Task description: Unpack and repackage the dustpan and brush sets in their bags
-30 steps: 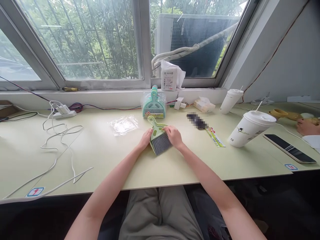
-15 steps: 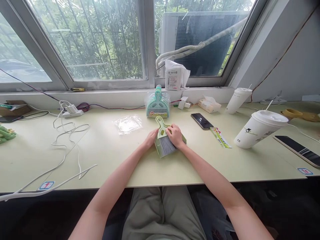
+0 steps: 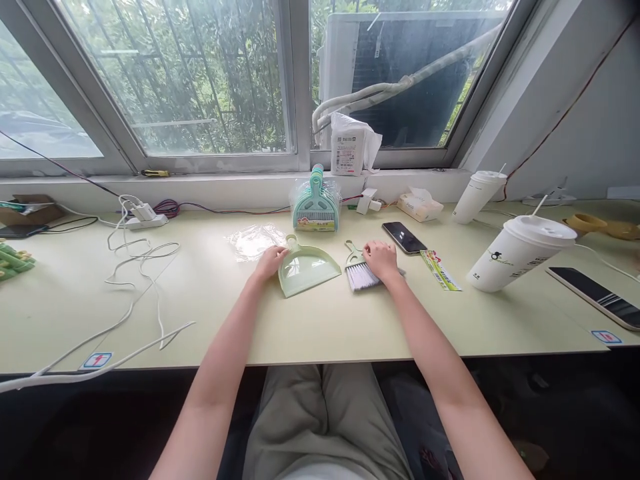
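Daylit windows above pale desk

The left hand has loads of bare tabletop on its near-left side before the white cable gets in the way, but the right hand is kinda boxed in by the phone just beyond, plus the label strip and big cup rightward.
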`<state>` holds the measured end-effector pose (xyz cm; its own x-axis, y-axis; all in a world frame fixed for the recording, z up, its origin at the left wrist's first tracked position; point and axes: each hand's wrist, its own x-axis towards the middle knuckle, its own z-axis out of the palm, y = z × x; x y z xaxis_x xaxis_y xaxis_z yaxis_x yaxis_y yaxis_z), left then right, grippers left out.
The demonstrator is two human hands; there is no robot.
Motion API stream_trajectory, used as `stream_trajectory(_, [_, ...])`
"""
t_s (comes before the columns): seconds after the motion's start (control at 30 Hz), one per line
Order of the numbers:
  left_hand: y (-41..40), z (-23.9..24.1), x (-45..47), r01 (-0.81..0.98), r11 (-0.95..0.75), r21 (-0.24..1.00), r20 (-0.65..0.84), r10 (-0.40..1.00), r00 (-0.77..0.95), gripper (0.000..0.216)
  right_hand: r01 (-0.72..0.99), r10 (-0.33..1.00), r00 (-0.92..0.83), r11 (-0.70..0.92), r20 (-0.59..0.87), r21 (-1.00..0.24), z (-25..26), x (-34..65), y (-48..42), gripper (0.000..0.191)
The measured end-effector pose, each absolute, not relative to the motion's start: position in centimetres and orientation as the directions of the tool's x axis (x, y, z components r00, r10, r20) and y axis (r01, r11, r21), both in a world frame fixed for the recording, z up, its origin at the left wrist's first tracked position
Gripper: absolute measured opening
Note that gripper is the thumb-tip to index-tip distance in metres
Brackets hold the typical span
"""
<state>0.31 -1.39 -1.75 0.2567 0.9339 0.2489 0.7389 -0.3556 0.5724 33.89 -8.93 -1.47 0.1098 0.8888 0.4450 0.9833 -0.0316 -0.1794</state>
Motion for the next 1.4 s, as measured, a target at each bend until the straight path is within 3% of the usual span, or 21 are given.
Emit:
stream_trajectory(0.23, [-1.8,-0.2,-0.4,0.695,-0.263,0.669,0.418,0.907,-0.058,0.036,0.899,0.716,0.357,-0.089,0.6,-0.429,0.2,34.1,-9.3,0.023])
stream_trajectory(0.43, [-1.9,0.4,-1.3,0.638,-0.2,0.744,0.484,0.819,-0.308,0.036,0.676,0.559,0.655,-0.131,0.509,-0.726,0.6,35.8,-9.2,0.028])
stream_trajectory(0.53, [-2.0,0.4,-1.4,0.621,-0.204,0.756,0.496,0.798,-0.342,0.037,0.591,0.503,0.73,-0.124,0.463,-0.797,0.7,36.5,-9.2,0.031])
stream_trajectory(0.63, [-1.9,0.3,-1.3,0.62,-0.206,0.757,0.495,0.801,-0.338,0.037,0.594,0.514,0.731,-0.156,0.449,-0.789,0.9,36.7,-9.2,0.034])
stream_trajectory(0.7, [-1.9,0.3,-1.1,0.624,-0.202,0.755,0.481,0.817,-0.319,0.037,0.664,0.618,0.65,-0.18,0.441,-0.726,0.8,36.3,-9.3,0.037])
stream_trajectory(0.83, [-2.3,0.0,0.1,0.693,-0.191,0.695,0.4,0.904,-0.152,0.035,0.878,0.866,0.351,-0.172,0.356,-0.446,-0.1,33.8,-9.4,0.041])
stream_trajectory(0.97, [-2.9,-0.3,1.8,0.806,-0.223,0.548,0.313,0.949,0.05,0.033,0.949,0.936,0.226,-0.149,0.27,-0.278,-1.1,31.1,-9.6,0.038])
stream_trajectory(1.1, [-3.2,-0.7,2.4,0.849,-0.252,0.464,0.254,0.956,0.145,0.027,0.931,0.949,0.242,-0.168,0.204,-0.325,-1.1,30.7,-9.9,0.028])
stream_trajectory(1.23, [-3.3,-0.7,2.3,0.857,-0.31,0.413,0.25,0.943,0.22,0.029,0.906,0.959,0.24,-0.166,0.15,-0.388,-0.7,32.1,-9.9,0.03])
stream_trajectory(1.4, [-4.8,-0.7,4.2,0.813,-0.423,0.4,0.223,0.905,0.361,0.035,0.817,0.922,0.264,-0.057,0.284,-0.574,0.3,33.2,-9.6,0.026])
